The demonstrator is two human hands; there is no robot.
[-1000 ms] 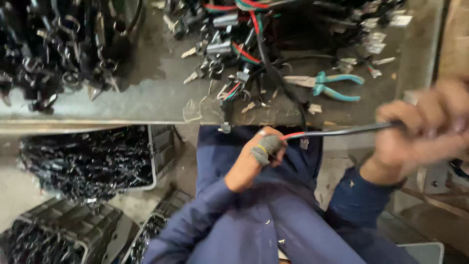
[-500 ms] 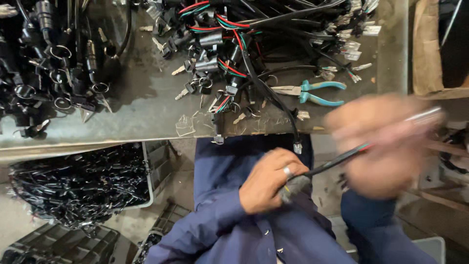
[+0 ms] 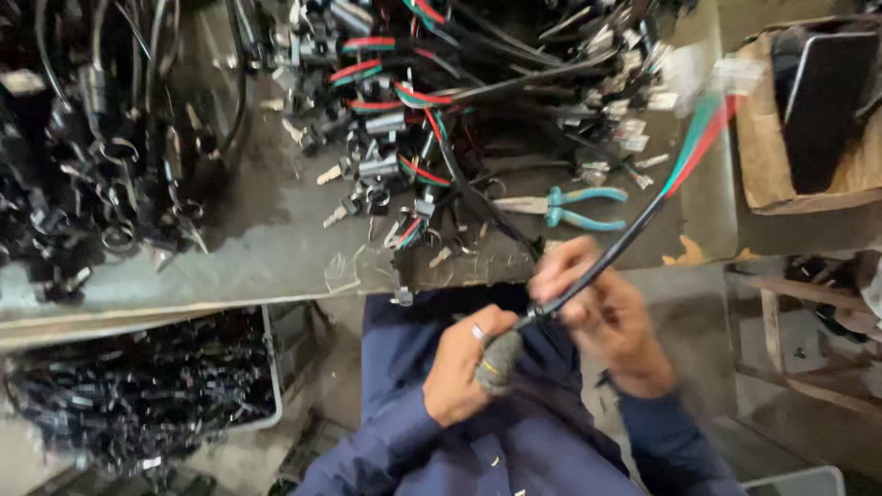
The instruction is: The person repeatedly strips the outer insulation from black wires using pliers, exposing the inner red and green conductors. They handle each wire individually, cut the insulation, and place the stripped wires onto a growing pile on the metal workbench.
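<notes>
My left hand grips a grey fuzzy plug at the near end of a black sleeved cable. A ring shows on one finger. My right hand is closed around the same cable just above the plug, close to the left hand. The cable runs up and to the right, where red and green wires fan out of the sleeve, blurred. Both hands are held over my lap in blue work clothes, just below the edge of the grey workbench.
On the bench lie a heap of black cable harnesses with red and green wires, teal-handled pliers and a pile of black parts at left. A bin of black cables stands below left, a wooden box at right.
My right hand slid from far out on the cable at the right down to the plug beside my left hand. The cable's free end now points up over the bench.
</notes>
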